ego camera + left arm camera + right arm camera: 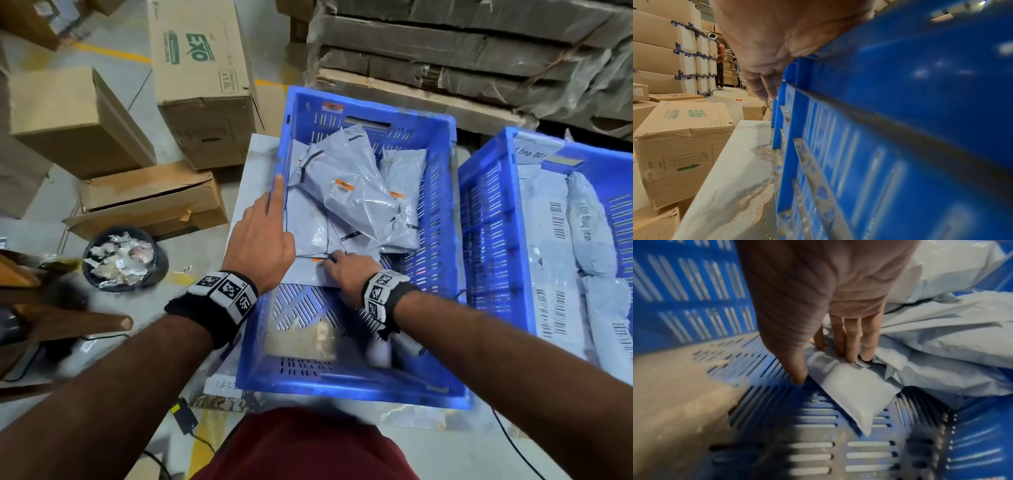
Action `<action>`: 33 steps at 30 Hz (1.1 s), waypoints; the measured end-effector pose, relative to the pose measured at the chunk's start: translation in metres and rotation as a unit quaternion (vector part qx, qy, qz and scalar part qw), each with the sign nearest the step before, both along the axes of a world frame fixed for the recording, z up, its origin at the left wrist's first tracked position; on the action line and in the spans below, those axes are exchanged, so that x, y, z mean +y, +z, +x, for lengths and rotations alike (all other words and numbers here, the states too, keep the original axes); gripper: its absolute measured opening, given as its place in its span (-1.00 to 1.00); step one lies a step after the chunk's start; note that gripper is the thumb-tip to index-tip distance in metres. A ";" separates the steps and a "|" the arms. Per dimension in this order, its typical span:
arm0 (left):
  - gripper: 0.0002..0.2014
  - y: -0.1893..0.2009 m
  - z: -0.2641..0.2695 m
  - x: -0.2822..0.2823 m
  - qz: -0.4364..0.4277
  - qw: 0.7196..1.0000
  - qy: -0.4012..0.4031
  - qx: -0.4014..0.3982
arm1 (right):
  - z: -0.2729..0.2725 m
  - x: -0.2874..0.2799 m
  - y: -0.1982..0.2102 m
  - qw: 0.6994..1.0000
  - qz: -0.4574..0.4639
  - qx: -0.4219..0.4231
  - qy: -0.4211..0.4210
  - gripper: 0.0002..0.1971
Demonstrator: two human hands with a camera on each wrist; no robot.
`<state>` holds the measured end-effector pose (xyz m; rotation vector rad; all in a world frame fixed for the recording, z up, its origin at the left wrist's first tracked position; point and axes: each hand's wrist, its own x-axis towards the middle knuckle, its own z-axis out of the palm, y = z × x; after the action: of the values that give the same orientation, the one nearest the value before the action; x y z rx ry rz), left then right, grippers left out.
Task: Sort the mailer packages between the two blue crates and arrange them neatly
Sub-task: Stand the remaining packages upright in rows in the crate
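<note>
The centre blue crate (342,390) holds a loose pile of grey mailers (356,195) in its far half; its slotted floor is bare near me. My right hand (346,270) is inside, low on the floor, and pinches the near end of a flat grey mailer (855,391), thumb at its edge and fingers on top (824,368). My left hand (263,240) rests on the crate's left rim (900,81), index finger straight along it; its palm (777,40) lies over the rim. The right blue crate (493,219) holds grey mailers (555,274) with barcode labels.
Both crates stand on a white table (253,164). Cardboard boxes (202,78) and a black bin of scraps (120,257) are on the floor at the left. Flattened cardboard stacks (479,51) rise behind. A person (720,65) stands far off.
</note>
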<state>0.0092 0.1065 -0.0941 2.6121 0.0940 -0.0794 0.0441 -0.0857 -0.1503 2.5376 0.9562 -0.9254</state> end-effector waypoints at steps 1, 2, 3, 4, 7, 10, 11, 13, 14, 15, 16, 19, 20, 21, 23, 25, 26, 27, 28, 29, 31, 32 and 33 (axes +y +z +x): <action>-0.14 0.000 0.000 0.000 -0.001 1.000 0.001 0.000 | -0.001 0.002 -0.002 1.000 -0.012 -0.019 0.010 -0.25; -0.15 0.000 0.000 0.000 -0.001 1.000 0.002 0.001 | -0.001 0.004 -0.003 0.999 -0.028 -0.035 0.026 -0.23; -0.15 0.000 0.000 0.000 -0.001 1.000 0.002 0.002 | -0.002 0.006 -0.006 0.997 -0.040 -0.048 0.038 -0.24; -0.15 0.001 -0.001 0.000 -0.001 1.000 0.002 0.004 | -0.003 0.008 -0.006 0.997 -0.045 -0.056 0.041 -0.30; -0.15 0.002 -0.001 -0.001 0.002 1.000 0.004 0.005 | 0.001 0.013 -0.004 0.996 -0.048 -0.057 0.046 -0.52; -0.15 0.001 -0.001 0.000 0.001 1.000 0.003 0.005 | 0.001 0.015 -0.003 0.998 -0.038 -0.003 0.049 -0.47; -0.15 0.001 -0.001 0.000 0.002 1.000 0.002 0.006 | -0.002 0.015 -0.003 0.998 -0.024 0.034 0.040 -0.41; -0.14 0.000 0.000 0.000 0.001 1.000 0.000 0.006 | -0.015 0.013 -0.006 0.994 0.024 0.106 0.014 -0.38; -0.14 -0.001 0.000 0.000 0.000 1.000 0.000 0.006 | -0.023 0.013 -0.006 0.989 0.061 0.136 0.000 -0.44; -0.14 -0.001 0.000 0.001 0.000 1.000 -0.001 0.006 | -0.030 0.014 -0.007 0.982 0.100 0.161 -0.011 -0.48; -0.14 -0.001 0.000 0.001 0.001 1.000 -0.001 0.006 | -0.034 0.014 -0.007 0.976 0.130 0.171 -0.017 -0.47; -0.14 -0.001 0.000 0.000 -0.002 1.000 0.001 0.005 | -0.030 0.011 -0.004 0.992 0.099 0.082 0.003 -0.21; -0.14 -0.001 0.000 0.000 -0.004 1.000 0.001 0.005 | -0.028 0.007 -0.003 0.997 0.059 0.038 0.008 -0.10; -0.14 0.000 0.000 0.000 -0.005 1.000 0.001 0.006 | -0.026 0.003 -0.003 1.000 0.021 0.012 0.009 0.03; -0.14 0.000 -0.001 0.000 -0.006 1.000 0.002 0.008 | -0.027 -0.006 -0.007 0.999 -0.029 0.018 0.007 0.25; -0.15 0.001 -0.001 0.000 -0.006 1.000 0.003 0.008 | -0.031 -0.007 -0.011 0.998 -0.030 0.052 -0.004 0.35; -0.15 0.001 -0.001 0.000 -0.007 1.000 0.004 0.007 | -0.034 -0.005 -0.012 0.997 -0.029 0.064 -0.009 0.37; -0.15 0.001 -0.001 0.000 -0.008 1.000 0.005 0.006 | -0.036 -0.002 -0.014 0.997 -0.028 0.070 -0.013 0.36; -0.15 0.001 -0.001 0.000 -0.008 1.000 0.005 0.005 | -0.038 0.002 -0.016 0.997 -0.026 0.073 -0.018 0.33; -0.15 0.001 -0.002 0.000 -0.008 1.000 0.005 0.004 | -0.040 0.005 -0.019 0.997 -0.023 0.074 -0.026 0.29; -0.15 0.001 -0.002 0.000 -0.007 1.000 0.004 0.005 | -0.039 0.009 -0.021 0.993 -0.007 0.090 -0.071 0.17; -0.15 0.001 -0.002 0.000 -0.006 1.000 0.003 0.005 | -0.037 0.009 -0.022 0.988 0.014 0.106 -0.110 0.08; -0.15 0.001 -0.002 0.000 -0.004 1.000 0.003 0.005 | -0.035 0.009 -0.022 0.979 0.042 0.125 -0.153 -0.03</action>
<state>0.0074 0.1066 -0.0930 2.6036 0.1042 -0.0902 0.0091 -0.0765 -0.1723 2.7381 0.6879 -1.3450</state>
